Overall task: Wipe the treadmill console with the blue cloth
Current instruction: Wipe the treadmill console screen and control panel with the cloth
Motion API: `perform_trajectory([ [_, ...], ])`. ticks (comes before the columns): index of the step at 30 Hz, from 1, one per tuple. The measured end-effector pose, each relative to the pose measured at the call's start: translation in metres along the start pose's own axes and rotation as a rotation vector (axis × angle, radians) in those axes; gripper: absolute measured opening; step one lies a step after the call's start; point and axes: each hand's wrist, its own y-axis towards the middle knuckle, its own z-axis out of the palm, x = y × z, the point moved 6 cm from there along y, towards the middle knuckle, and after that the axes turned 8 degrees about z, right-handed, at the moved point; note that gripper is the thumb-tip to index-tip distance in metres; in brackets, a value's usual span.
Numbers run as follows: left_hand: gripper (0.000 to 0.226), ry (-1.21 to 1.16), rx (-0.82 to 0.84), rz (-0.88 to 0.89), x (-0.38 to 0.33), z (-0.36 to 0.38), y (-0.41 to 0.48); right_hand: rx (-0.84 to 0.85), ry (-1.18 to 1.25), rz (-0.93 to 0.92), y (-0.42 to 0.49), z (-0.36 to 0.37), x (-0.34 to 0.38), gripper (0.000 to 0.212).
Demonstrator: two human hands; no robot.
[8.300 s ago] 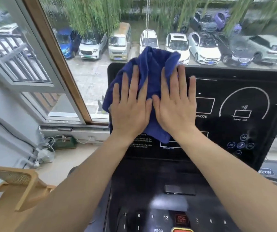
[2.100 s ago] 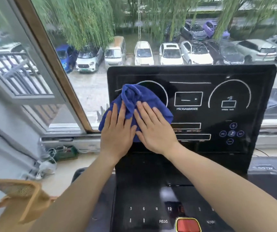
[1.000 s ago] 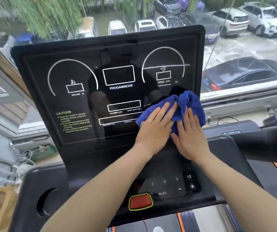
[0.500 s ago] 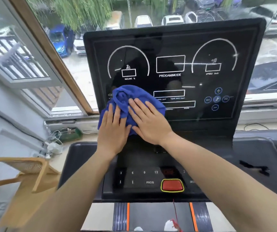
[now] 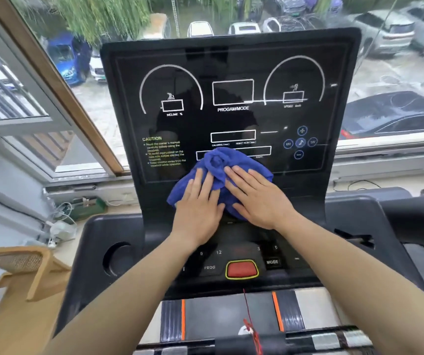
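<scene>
Both hands, left (image 5: 197, 203) and right (image 5: 258, 198), press flat on the cloth (image 5: 216, 165) at the console (image 5: 231, 60) panel's lower edge; keypad seemingly unwiped.

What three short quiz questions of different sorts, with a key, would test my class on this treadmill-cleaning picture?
1. True or false: both hands lie flat on the blue cloth.
2. Multiple choice: the cloth sits at the console's (A) top left corner, (B) lower middle, (C) right edge.
3. Fill in: the red button lies between the labels PROG and ____.

Key
1. True: the left hand and the right hand press on it with fingers spread.
2. B: it is bunched over the lower edge of the display, below the PROGAM/MODE box.
3. MODE.
</scene>
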Motion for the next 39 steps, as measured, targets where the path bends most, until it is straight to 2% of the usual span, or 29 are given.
perform_trajectory([
  [5, 0.062, -0.021, 0.016, 0.255, -0.075, 0.003, 0.053, 0.064, 0.058, 0.262, -0.059, 0.003, -0.082, 0.073],
  [9, 0.050, -0.031, 0.085, 0.351, -0.113, 0.025, 0.070, 0.025, 0.235, 0.397, -0.093, 0.001, -0.081, 0.071],
  [14, 0.031, -0.020, -0.131, 0.319, -0.091, 0.006, 0.045, -0.142, 0.398, 0.553, -0.086, -0.004, -0.049, 0.062],
  [16, 0.026, -0.003, -0.189, 0.256, -0.067, 0.000, 0.032, -0.204, 0.405, 0.528, -0.068, -0.012, -0.029, 0.053],
  [20, 0.022, 0.033, -0.270, 0.156, -0.013, -0.010, 0.004, -0.217, 0.441, 0.460, -0.026, -0.018, 0.026, 0.045],
  [28, 0.014, 0.029, -0.390, 0.008, 0.058, -0.024, -0.039, -0.188, 0.402, 0.380, 0.019, -0.017, 0.101, 0.045],
  [32, 0.004, 0.006, -0.354, -0.071, 0.067, -0.023, -0.047, -0.193, 0.338, 0.312, 0.027, -0.022, 0.113, 0.041],
  [35, 0.010, -0.003, -0.361, -0.125, 0.066, -0.027, -0.047, -0.263, 0.332, 0.192, 0.028, -0.025, 0.108, 0.036],
  [37, 0.011, 0.020, -0.377, -0.101, 0.059, -0.025, -0.041, -0.330, 0.318, 0.115, 0.023, -0.021, 0.091, 0.036],
  [39, 0.011, 0.025, -0.406, -0.013, 0.041, -0.020, -0.025, -0.414, 0.283, 0.129, 0.011, -0.014, 0.060, 0.033],
])
